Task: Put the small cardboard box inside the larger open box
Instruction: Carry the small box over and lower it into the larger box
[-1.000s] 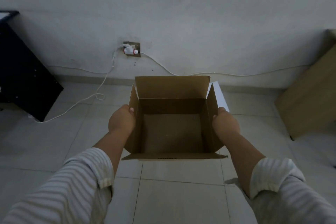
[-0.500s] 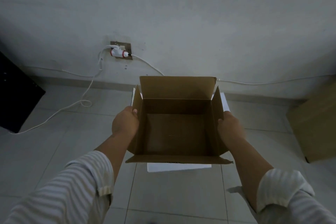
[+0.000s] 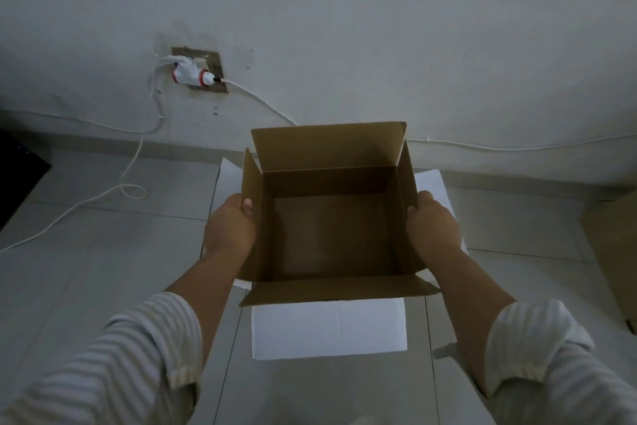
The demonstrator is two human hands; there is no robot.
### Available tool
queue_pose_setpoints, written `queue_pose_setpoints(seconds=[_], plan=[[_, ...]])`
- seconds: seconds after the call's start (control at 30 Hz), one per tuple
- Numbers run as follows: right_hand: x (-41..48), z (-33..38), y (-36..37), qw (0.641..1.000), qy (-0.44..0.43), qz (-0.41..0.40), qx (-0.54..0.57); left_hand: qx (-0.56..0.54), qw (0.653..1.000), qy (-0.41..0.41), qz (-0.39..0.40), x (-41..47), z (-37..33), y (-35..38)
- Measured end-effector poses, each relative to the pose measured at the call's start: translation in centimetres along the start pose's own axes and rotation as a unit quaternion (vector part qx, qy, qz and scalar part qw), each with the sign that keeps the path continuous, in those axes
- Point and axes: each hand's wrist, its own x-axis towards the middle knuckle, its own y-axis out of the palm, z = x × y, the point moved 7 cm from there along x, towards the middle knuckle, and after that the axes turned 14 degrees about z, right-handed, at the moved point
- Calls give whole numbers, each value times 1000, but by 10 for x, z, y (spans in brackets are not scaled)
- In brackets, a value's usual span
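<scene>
A small brown cardboard box [image 3: 331,235] with its top flaps open and nothing inside hangs in the middle of the view. My left hand [image 3: 229,228] grips its left wall, thumb over the rim. My right hand [image 3: 432,228] grips its right wall. Directly beneath it sits the larger white box, mostly hidden. Only its spread white flaps show: a near flap [image 3: 329,328], a left flap [image 3: 229,176] and a right flap [image 3: 431,183].
A wall rises close behind the boxes, with a socket and white plug [image 3: 198,74]. A white cable [image 3: 131,188] loops over the tiled floor at left. Dark furniture [image 3: 17,176] stands at far left, and a brown panel [image 3: 617,252] at far right.
Both hands have carried the brown box over the white box. The white flaps now show on three sides, where only one edge showed before.
</scene>
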Motion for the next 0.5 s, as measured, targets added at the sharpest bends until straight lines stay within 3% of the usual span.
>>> queue_pose_setpoints(seconds=[0.5], plan=[[53,-34,95,1000,-2,6,-26,-2,999,-13,31,45,53,103]])
